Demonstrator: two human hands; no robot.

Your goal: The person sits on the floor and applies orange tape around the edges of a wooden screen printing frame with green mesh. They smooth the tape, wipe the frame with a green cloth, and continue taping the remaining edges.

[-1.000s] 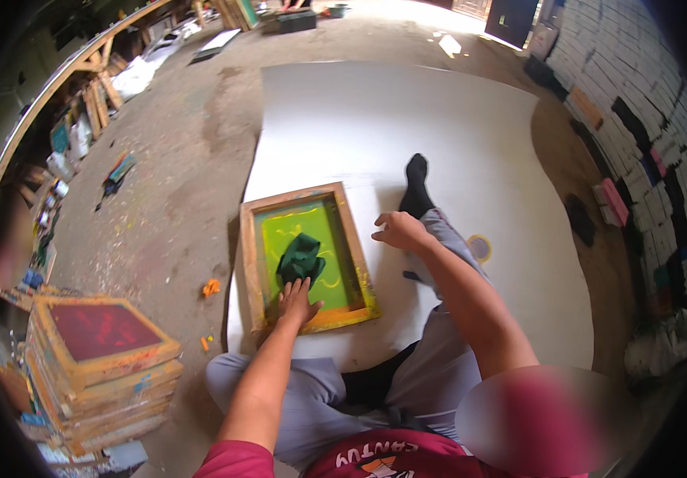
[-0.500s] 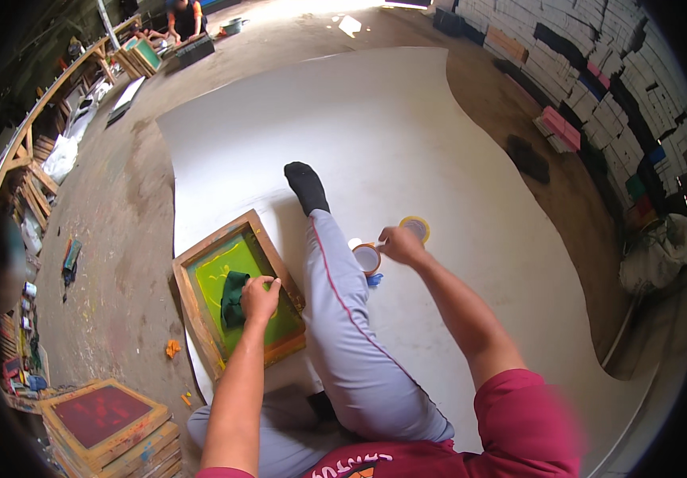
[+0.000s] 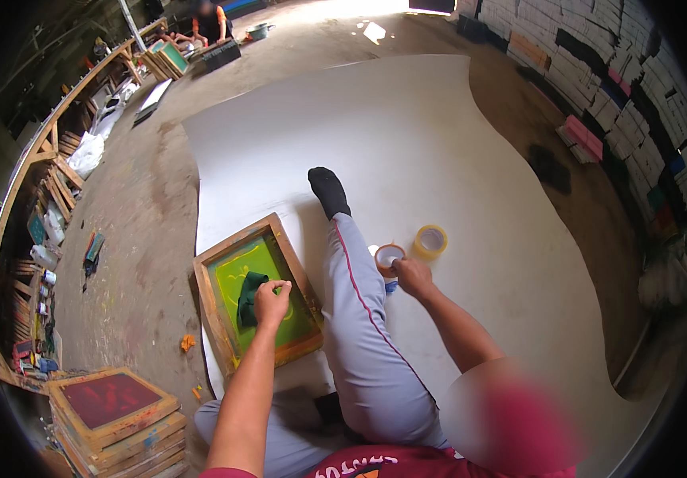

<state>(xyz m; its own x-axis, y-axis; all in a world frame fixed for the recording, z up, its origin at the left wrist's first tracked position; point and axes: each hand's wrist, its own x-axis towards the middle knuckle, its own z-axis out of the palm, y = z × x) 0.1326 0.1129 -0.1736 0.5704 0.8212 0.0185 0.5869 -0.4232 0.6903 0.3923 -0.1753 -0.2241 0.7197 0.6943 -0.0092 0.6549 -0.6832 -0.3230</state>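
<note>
My left hand (image 3: 271, 303) is closed on a dark green cloth (image 3: 246, 307), gathered over the yellow-green mesh of a wooden-framed printing screen (image 3: 200, 295). The screen lies on the white sheet left of my outstretched leg. Right of that leg, my right hand (image 3: 414, 278) has its fingers bent together at the near right rim of a brown tape roll (image 3: 380, 253), gripping it there. The fingertips are partly hidden. A yellow tape roll (image 3: 431, 240) rests just beyond this hand. Beside the brown roll a small blue piece (image 3: 391, 286) shows below.
A large white sheet (image 3: 471, 175) spreads beneath me. Stacked wooden screens (image 3: 112, 410) stand at the near left, with an orange scrap (image 3: 188, 343) on the floor. Wooden racks (image 3: 56, 151) line the left side, and piled white sheets (image 3: 598, 88) the right. Another person (image 3: 214, 24) sits far back.
My right hand has come nearer to me, its fingers lower on the brown tape roll's rim. The yellow roll sits slightly closer. My left hand stays on the cloth; the whole view has shifted.
</note>
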